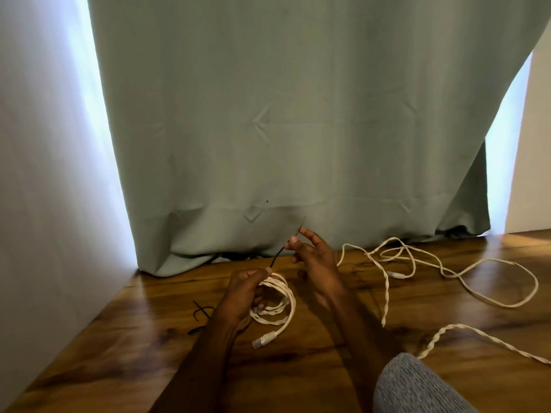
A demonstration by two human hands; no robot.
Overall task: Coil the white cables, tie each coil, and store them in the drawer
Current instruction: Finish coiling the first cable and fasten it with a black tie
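Observation:
My left hand (243, 293) grips a coiled white twisted cable (283, 305) above the wooden floor; its clear plug (264, 339) hangs down from the coil. A thin black tie (281, 250) runs from the coil up to my right hand (313, 257), which pinches its upper end between thumb and forefinger. A second white cable (465, 275) lies loose in wide loops on the floor to the right. A third twisted white cable (477, 335) trails off at the lower right. No drawer is in view.
More black ties (201, 312) lie on the wooden floor (134, 338) left of my left forearm. A grey-green curtain (283, 129) hangs to the floor straight ahead, a white wall stands at the left, and a grey-clad knee (417, 389) sits at the bottom right.

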